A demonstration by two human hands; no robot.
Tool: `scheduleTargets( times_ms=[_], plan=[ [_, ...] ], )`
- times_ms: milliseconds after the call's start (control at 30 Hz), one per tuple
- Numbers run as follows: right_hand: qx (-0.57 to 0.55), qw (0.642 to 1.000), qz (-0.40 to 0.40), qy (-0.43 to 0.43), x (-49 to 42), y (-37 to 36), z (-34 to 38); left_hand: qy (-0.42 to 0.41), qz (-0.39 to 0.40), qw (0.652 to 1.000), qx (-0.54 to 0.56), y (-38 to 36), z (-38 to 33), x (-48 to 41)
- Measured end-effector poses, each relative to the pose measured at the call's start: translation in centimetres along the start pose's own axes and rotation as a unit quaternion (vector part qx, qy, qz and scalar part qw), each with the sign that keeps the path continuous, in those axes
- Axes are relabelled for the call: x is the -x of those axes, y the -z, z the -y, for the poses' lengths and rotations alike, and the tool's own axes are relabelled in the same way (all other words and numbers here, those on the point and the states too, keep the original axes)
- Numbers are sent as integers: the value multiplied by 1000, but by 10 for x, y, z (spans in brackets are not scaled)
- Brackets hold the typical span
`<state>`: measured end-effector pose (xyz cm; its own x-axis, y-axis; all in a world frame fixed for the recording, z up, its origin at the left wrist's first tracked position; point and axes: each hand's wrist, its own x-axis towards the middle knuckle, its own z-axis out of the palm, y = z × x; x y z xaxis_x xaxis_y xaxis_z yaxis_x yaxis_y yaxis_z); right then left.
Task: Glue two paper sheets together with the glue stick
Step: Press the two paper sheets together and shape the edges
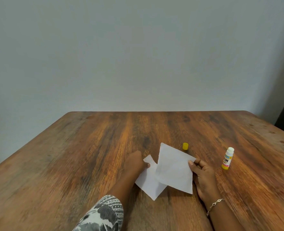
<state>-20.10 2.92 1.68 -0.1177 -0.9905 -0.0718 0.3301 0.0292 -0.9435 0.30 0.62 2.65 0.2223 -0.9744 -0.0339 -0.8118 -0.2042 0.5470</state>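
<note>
Low in the frame's centre, the left hand (136, 161) pinches the lower paper sheet (148, 184) while the right hand (203, 174) grips the upper sheet (174, 170) overlapping it. The uncapped glue stick (227, 158) stands just right of the right hand, its yellow cap (185, 146) above the sheets.

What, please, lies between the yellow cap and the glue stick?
Only bare table in the head view; the cap and stick stand apart.
</note>
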Motion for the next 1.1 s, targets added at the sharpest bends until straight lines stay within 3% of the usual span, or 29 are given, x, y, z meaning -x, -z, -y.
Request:
scheduleTargets(
  times_ms=[67, 133, 300, 533, 1100],
  plan=[
    [3, 1000, 3, 2, 2, -1, -1, 10, -62, 989, 131, 0, 0, 7],
    [7, 1000, 19, 4, 5, -6, -4, 25, -97, 956, 275, -2, 4, 16],
    [99, 992, 38, 75, 10, -23, -14, 32, -58, 865, 497, -13, 14, 38],
    [130, 984, -10, 120, -2, -33, -16, 20, -39, 818, 573, -10, 14, 47],
    [33, 998, -39, 40, -10, -37, -16, 36, -48, 811, 582, -11, 16, 47]
  ],
)
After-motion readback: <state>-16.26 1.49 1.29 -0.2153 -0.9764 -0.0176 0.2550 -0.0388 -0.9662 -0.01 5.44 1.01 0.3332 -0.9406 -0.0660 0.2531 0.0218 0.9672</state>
